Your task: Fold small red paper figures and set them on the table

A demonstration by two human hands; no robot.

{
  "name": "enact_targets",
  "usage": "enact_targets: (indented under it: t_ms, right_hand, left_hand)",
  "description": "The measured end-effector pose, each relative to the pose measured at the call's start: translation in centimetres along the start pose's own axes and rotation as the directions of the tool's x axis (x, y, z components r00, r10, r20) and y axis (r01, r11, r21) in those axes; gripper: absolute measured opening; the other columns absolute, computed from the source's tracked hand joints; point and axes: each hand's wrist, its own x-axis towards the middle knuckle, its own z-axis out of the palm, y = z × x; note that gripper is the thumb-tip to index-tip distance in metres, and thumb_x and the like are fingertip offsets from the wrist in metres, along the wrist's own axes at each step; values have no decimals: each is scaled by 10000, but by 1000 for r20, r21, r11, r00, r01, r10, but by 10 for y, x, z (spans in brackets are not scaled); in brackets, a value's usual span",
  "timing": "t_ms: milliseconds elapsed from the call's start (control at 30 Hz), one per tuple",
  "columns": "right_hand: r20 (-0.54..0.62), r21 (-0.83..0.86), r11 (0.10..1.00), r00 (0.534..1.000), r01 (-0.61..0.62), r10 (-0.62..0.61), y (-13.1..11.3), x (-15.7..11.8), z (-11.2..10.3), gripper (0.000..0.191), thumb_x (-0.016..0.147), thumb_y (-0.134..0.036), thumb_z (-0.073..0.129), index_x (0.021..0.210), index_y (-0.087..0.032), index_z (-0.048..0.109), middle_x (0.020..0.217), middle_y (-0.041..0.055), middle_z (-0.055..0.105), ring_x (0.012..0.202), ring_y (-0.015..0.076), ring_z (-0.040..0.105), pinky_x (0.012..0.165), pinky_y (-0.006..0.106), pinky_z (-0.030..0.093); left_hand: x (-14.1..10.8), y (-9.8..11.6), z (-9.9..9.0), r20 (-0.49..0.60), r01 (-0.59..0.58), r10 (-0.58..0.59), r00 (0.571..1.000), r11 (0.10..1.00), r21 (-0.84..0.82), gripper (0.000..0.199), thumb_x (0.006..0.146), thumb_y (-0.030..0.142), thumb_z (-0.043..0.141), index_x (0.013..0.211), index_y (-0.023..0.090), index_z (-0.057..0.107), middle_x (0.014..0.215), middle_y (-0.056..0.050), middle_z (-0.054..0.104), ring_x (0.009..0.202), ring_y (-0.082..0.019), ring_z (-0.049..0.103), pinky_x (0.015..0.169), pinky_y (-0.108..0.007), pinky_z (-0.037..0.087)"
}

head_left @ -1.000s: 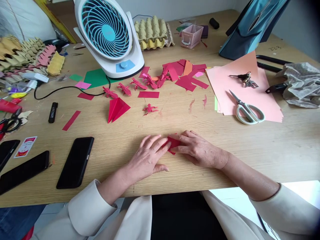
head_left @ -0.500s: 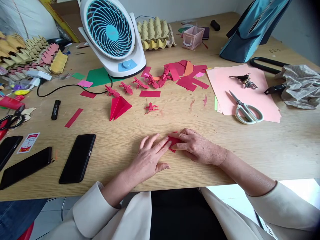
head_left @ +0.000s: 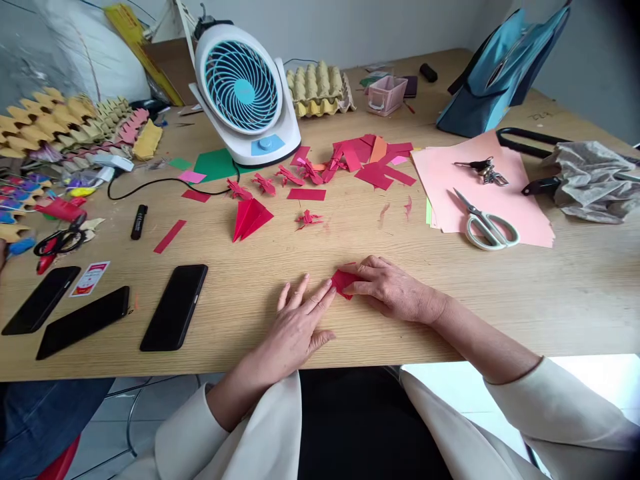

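A small folded piece of red paper (head_left: pixel 343 283) lies on the table in front of me. My right hand (head_left: pixel 390 288) holds it from the right, its fingers bent over the paper and covering part of it. At the paper's left edge, the fingertips of my left hand (head_left: pixel 300 327) touch or nearly touch it; that hand is flat on the table with its fingers spread. Beyond my hands lie a small red origami figure (head_left: pixel 309 219) and a larger pleated red paper fold (head_left: pixel 251 219).
A row of red origami figures (head_left: pixel 265 184) and scattered red paper pieces (head_left: pixel 373 175) lie below a fan (head_left: pixel 245 93). Scissors (head_left: pixel 487 223) and keys (head_left: pixel 485 169) rest on pink sheets (head_left: pixel 445 180). Several phones, one a black phone (head_left: pixel 175 308), lie left. Another person's leg (head_left: pixel 50 420) shows lower left.
My left hand has drawn slightly left, its fingers spreading wider and uncovering more of the red paper. My right hand stays on it. The camera view has shifted a little.
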Motion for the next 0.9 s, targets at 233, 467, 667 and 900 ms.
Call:
enact_targets:
  t_ms: [233,467,667,900]
  right_hand:
    - [-207,257,966,978,26,29,2,-8,0,470,853,14,473,1236,-198,647,1402,127,575,1180,229,590,998,409,488]
    - [-342,320,941,914,-106,220,14,-9,4,353,877,-24,456,1124,-183,653,1194,135,614,1102,224,625,946,388,524]
    - [-300,523,787,794,-327,529,11,-6,1,210,923,-222,535,1108,-165,618,954,78,673,682,144,589,639,291,487]
    - [-62,831,476,801,-290,596,4,18,-1,376,898,-536,609,961,-168,650,905,55,696,774,162,597,688,284,446]
  left_hand:
    - [42,1,-4,-265,162,-201,943,973,-162,274,993,286,484,1213,184,609,1190,-108,654,1118,-253,593,990,-416,451]
    - [83,3,-1,-190,304,-350,917,923,-237,159,804,268,753,845,193,619,982,-71,629,991,-256,604,868,-381,469]
    - [92,-5,-5,-63,244,-390,919,686,-685,132,798,203,680,747,195,558,698,25,608,643,-132,557,631,-261,410]
    - [93,-18,-31,-9,90,-380,925,241,-966,266,735,334,756,770,167,553,704,36,599,638,-96,551,638,-225,419]
